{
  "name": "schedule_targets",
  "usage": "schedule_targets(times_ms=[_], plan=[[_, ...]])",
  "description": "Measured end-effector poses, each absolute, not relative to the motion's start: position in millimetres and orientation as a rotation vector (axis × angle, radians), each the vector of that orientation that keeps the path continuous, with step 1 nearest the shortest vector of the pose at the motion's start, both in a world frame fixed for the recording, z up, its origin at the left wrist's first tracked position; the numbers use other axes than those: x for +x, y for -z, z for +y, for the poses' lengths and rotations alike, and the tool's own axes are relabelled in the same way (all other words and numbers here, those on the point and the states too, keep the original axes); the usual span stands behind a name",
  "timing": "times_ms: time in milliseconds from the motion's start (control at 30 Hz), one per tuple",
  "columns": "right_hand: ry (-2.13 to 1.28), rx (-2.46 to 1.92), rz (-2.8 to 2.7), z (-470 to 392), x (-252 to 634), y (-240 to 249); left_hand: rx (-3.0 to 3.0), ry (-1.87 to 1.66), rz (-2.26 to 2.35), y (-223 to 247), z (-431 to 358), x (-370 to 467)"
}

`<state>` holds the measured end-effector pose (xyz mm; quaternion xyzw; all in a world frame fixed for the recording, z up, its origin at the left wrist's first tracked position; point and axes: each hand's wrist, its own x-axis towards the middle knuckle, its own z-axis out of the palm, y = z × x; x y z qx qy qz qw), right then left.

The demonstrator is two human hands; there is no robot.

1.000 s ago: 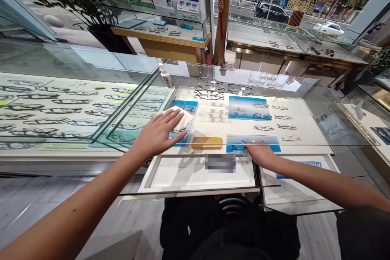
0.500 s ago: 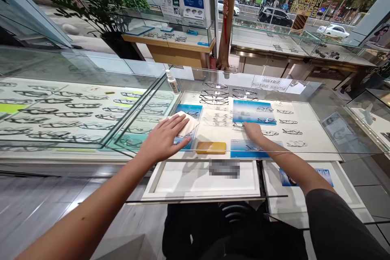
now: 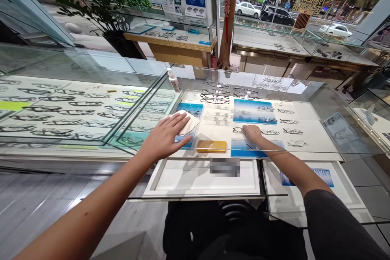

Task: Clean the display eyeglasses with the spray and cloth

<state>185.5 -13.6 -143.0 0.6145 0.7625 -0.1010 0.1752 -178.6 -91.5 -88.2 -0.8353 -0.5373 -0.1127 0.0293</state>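
"White cloth [image 3: 191, 124], creased?"
"Yes, ten o'clock of the yellow case [image 3: 211, 146], beneath the left hand [image 3: 163, 137], thumb spread."
"Right hand [image 3: 253, 134]?"
"At dark-rimmed glasses [image 3: 237, 130], two o'clock of the case; can't tell whether it grips."

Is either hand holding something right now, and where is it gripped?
Right hand: eyeglasses, held at their right end; the fingers hide the exact grip. Left hand: spread over a white cloth, not visibly gripping it.
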Motion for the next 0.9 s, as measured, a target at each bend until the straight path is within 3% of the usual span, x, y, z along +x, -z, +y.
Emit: schedule_targets(times_ms=[567,733,900], plan=[[0.497,1.337,2.425,-138,226,72,-2.57,0.345,-1.642,91,-90,-179],[0.462,1.254,2.461,-102,233,4,-2.567,0.357,-1.631,92,-90,-179],[-0.009,1.643,2.543,-14,215,-30,-2.566,0.34,-1.633,94,-89,-179]])
